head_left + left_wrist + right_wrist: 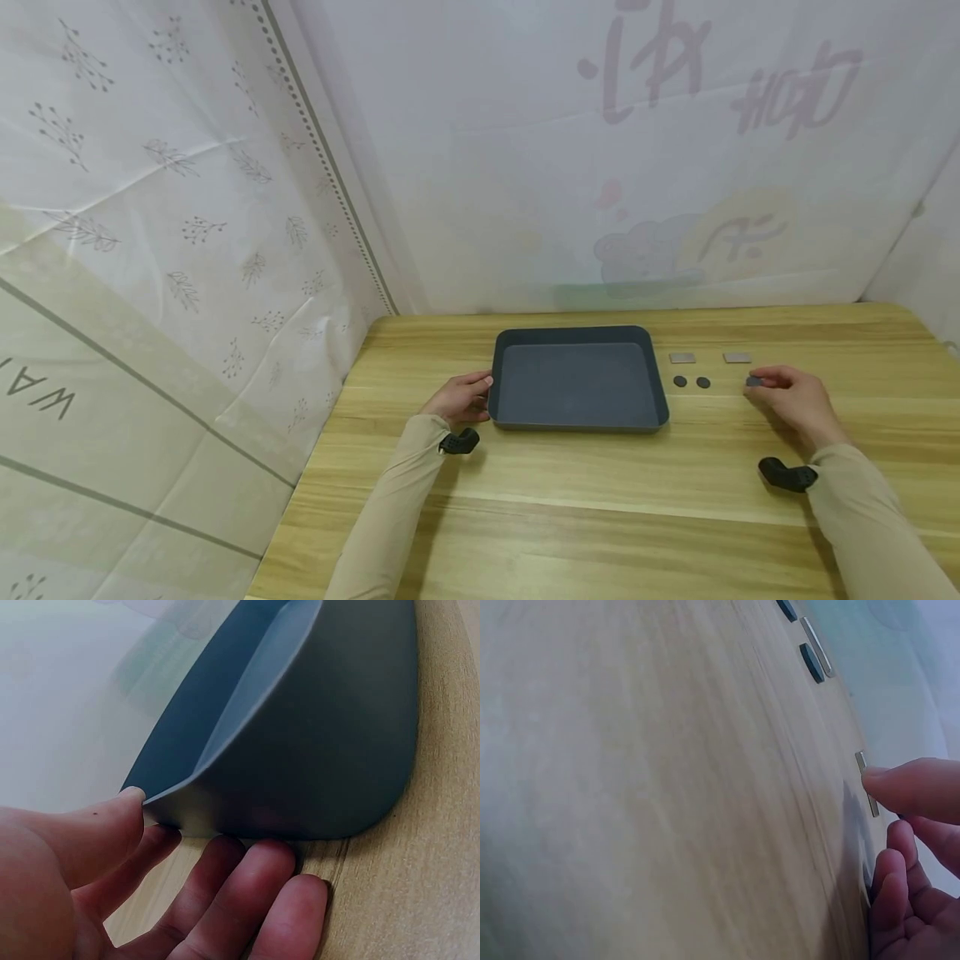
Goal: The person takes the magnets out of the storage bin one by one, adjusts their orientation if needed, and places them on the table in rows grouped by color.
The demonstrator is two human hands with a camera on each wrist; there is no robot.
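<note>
Left hand on tray, right hand on a disc.
Left hand (pixel 459 398) grips the tray (pixel 577 421) left edge, frame centre on the desk (pixel 600 517); right hand (pixel 791 402) fingers pinch a dark disc (pixel 753 382), right of two other discs (pixel 691 382).

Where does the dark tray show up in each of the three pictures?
Head view: the tray lies mid-table, the left hand at its left edge.
Left wrist view: the tray fills the upper right, seen close from its corner, the thumb on its rim.
Right wrist view: not in it.
Shared landmark: the wooden table.
</note>
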